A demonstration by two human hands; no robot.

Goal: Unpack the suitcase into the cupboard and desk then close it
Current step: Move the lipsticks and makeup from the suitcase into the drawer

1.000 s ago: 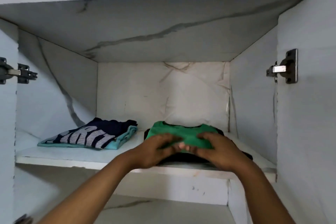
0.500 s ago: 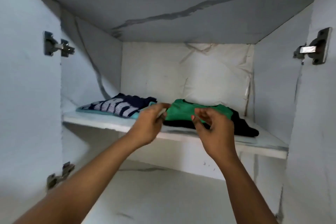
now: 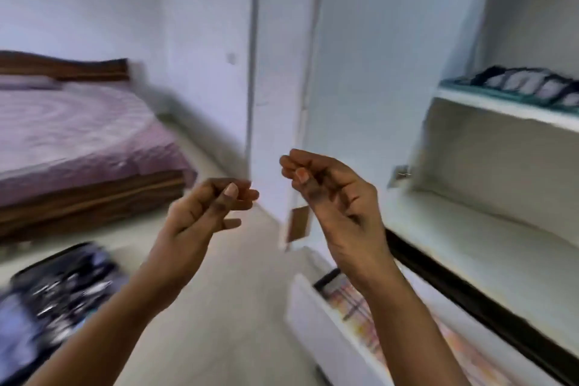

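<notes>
My left hand and my right hand hang in mid-air in front of me, fingers loosely curled, holding nothing. The open suitcase lies on the floor at the lower left, blurred, with dark contents inside. The white cupboard stands open on the right. On its upper shelf lies a folded navy striped garment on a teal one. The green garment is out of view.
A bed with a purple cover and wooden frame fills the left. The open cupboard door stands edge-on in the middle. An open drawer with colourful striped fabric juts out at the lower right. Pale floor lies between.
My hands have left the green garment on the shelf and drawn back, holding nothing. The view has swung left, away from the cupboard toward the bed and suitcase.
</notes>
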